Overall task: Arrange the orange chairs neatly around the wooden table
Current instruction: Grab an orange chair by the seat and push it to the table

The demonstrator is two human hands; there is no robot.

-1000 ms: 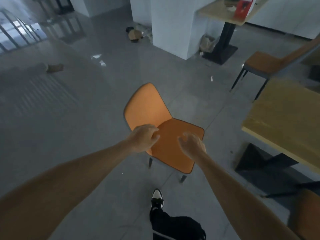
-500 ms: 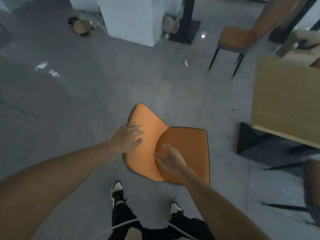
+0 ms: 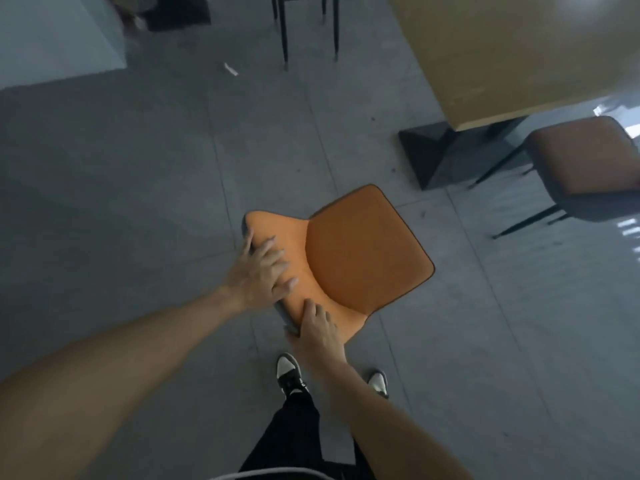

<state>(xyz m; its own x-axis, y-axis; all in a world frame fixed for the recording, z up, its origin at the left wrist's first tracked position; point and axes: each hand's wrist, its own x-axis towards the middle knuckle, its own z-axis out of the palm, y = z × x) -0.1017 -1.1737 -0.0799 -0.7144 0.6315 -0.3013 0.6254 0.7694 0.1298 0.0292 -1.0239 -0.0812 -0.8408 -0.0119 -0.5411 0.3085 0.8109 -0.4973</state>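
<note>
Both hands, left hand (image 3: 259,273) and right hand (image 3: 317,329), have fingers wrapped over the orange chair (image 3: 349,258) backrest; it stands near the wooden counter (image 3: 519,46), not tucked in yet.

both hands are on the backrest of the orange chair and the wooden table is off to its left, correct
Not quite. The head view shows the left hand and right hand on the backrest of the orange chair, but the wooden table is off to its right, not its left.
</note>
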